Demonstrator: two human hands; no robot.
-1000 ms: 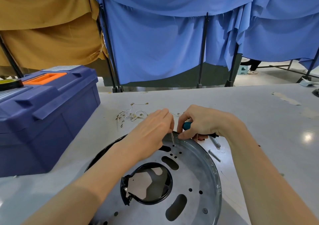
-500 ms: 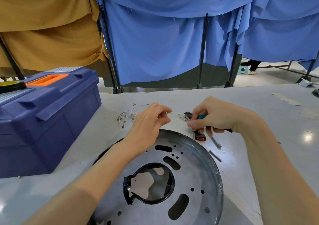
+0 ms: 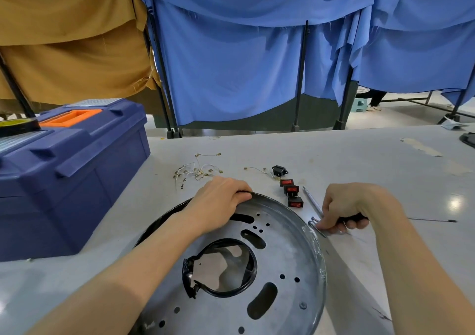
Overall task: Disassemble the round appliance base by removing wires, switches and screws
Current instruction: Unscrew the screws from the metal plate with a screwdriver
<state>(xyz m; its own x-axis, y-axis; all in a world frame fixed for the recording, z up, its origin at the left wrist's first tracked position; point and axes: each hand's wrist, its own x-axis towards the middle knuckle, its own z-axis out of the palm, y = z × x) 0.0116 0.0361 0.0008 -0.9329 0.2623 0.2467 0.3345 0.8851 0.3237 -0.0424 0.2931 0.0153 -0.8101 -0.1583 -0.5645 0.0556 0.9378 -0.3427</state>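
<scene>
Closest to the person is one round base [image 3: 288,265] made of grey metal, lying on the table [image 3: 385,160]. It has one big round hole in the middle with a black ring [image 3: 253,270] around it. Three long slots and many small holes show too.

The left hand [image 3: 218,203] grips the far edge of the base, with its fingers curled over the rim. The right hand [image 3: 344,208] is just to the right of the base. Its fingers are curled round one dark tool handle [image 3: 353,217], and its fingertips touch two long screws [image 3: 314,224] lying on the table right beside the rim.

A little farther away is one thin silver rod [image 3: 312,201]. Next to it are three red switches [image 3: 291,190] in a row, close together. Behind them is one black socket [image 3: 279,171].

Farther left is a small heap of thin wires [image 3: 198,171], too tangled to count. One single wire [image 3: 258,170] lies near the socket, and one more [image 3: 208,154] lies behind the heap.

On the left stands one blue toolbox [image 3: 72,175] with an orange handle [image 3: 72,116]. One roll of tape [image 3: 15,126] sits on top. At the back hang blue cloths [image 3: 231,64] and one brown cloth [image 3: 72,39].
</scene>
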